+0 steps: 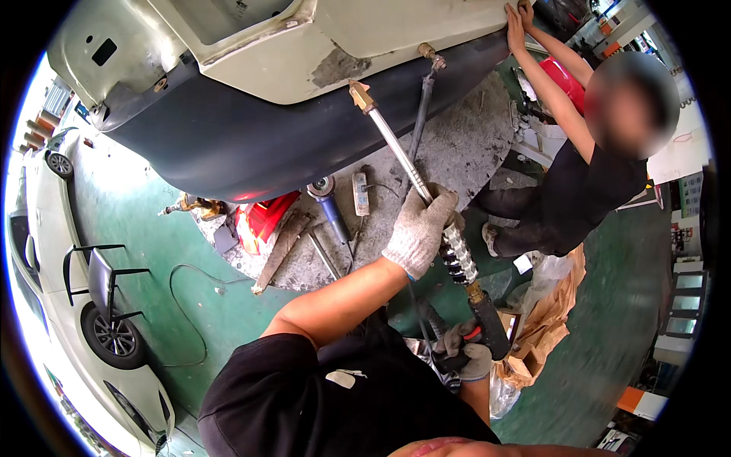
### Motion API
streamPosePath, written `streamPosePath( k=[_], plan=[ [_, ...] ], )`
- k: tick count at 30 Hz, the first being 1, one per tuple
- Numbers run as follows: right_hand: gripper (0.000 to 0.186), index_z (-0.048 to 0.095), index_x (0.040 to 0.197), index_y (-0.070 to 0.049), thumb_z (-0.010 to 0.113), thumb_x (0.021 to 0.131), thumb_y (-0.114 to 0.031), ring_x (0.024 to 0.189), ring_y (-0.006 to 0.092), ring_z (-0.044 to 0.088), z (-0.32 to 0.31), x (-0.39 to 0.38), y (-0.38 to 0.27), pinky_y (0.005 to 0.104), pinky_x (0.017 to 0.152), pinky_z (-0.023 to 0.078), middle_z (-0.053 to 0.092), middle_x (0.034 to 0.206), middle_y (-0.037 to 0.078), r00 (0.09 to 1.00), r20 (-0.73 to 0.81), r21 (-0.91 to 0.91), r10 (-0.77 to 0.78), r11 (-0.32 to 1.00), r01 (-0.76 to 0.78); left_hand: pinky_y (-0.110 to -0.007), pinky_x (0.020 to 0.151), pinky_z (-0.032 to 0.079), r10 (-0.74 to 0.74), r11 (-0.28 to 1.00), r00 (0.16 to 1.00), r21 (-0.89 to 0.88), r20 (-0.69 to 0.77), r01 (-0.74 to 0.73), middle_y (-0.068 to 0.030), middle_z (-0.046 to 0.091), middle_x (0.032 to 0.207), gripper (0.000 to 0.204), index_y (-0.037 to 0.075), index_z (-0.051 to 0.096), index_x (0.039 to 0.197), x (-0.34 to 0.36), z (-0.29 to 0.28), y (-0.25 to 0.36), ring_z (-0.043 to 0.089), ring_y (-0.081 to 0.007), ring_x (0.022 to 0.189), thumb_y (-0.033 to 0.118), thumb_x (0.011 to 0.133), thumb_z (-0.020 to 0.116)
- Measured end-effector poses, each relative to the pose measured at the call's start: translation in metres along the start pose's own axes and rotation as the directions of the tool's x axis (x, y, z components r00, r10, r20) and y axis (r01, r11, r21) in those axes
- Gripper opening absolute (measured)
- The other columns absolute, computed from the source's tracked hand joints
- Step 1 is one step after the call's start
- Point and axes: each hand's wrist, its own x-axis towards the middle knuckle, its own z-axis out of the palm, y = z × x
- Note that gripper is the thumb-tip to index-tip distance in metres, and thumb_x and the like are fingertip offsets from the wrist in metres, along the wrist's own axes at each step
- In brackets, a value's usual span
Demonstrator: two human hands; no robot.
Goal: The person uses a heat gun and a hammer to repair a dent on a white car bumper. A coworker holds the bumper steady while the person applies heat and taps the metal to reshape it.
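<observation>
The person holds a long spray wand (426, 206) with both hands. The left hand (420, 228), in a grey knit glove, is wrapped tight around the shiny metal tube partway up. The right hand (466, 352), gloved too, grips the black handle at the low end, next to a red trigger. The brass tip (361, 96) at the far end points up at a cream car panel (358, 38) with a dark bumper (251, 145) under it. The tip is very near a bare grey patch (339, 67) on the panel, but I cannot tell if it touches.

Another person in a black shirt (586, 183) sits close by and presses both hands against the panel's edge at the top right.

Things could go wrong here. The wand is long, so a small wobble of the hands may swing the tip far and hit the panel. Spray might bounce back toward the helper, who is near. On the floor lie an angle grinder (329, 199), a power strip (361, 193) and a loose cable (186, 305). Feet could catch on these, and wet spray near the power strip would be bad.
</observation>
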Motion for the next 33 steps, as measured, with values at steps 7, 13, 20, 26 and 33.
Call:
streamPosePath(
  k=[7,13,20,26,33],
  plan=[
    [0.046,0.063,0.116,-0.009,0.083,0.075,-0.014,0.077,0.0283,0.063,-0.006,0.000,0.009,0.0479,0.078,0.050,0.062,0.086,0.012,0.999,-0.042,-0.011,0.006,1.000,-0.007,-0.033,0.061,0.051,-0.041,0.987,0.999,-0.155,0.023,0.044,-0.0015,0.055,0.073,0.017,0.008,0.055,0.100,0.000,-0.003,0.003,0.064,-0.0169,0.068,0.021,0.106,0.065],
    [0.042,0.064,0.114,-0.009,0.082,0.077,-0.009,0.081,0.0286,0.066,-0.004,0.000,0.006,0.0514,0.085,0.056,0.062,0.086,0.011,0.999,-0.047,-0.007,0.016,1.000,-0.017,-0.034,0.063,0.051,-0.025,0.985,0.998,-0.168,0.051,0.033,-0.0008,0.054,0.073,0.017,0.008,0.056,0.100,-0.002,-0.005,0.006,0.064,-0.0172,0.069,0.022,0.106,0.066],
    [0.036,0.060,0.108,-0.007,0.083,0.079,-0.013,0.085,0.0288,0.068,0.005,0.001,0.007,0.0542,0.094,0.056,0.066,0.089,0.013,1.000,-0.015,-0.047,-0.014,0.999,0.014,-0.040,0.066,0.054,-0.034,0.945,0.997,-0.321,0.073,0.056,-0.0049,0.053,0.067,0.029,0.009,0.056,0.085,0.003,-0.003,0.013,0.065,-0.0242,0.067,0.027,0.106,0.065],
    [0.042,0.062,0.114,-0.005,0.083,0.082,-0.022,0.091,0.0302,0.070,0.022,-0.003,0.001,0.0515,0.097,0.056,0.069,0.091,0.013,0.998,-0.061,-0.157,0.027,0.987,-0.036,-0.043,0.067,0.052,0.124,0.934,0.983,-0.319,-0.138,-0.163,0.0005,0.042,0.062,0.025,0.007,0.059,0.105,0.032,-0.006,0.051,0.056,-0.0219,0.061,0.033,0.105,0.063],
    [0.040,0.066,0.115,-0.001,0.085,0.084,-0.018,0.100,0.0272,0.072,0.019,-0.003,-0.009,0.0390,0.089,0.058,0.073,0.106,0.014,0.970,0.021,-0.951,-0.243,0.295,0.095,-0.038,0.059,0.046,0.322,0.662,0.546,-0.597,0.773,0.454,0.0036,0.038,0.054,0.047,0.013,0.046,0.072,0.024,-0.026,-0.006,0.051,-0.0181,0.053,0.039,0.111,0.052]
  ],
)
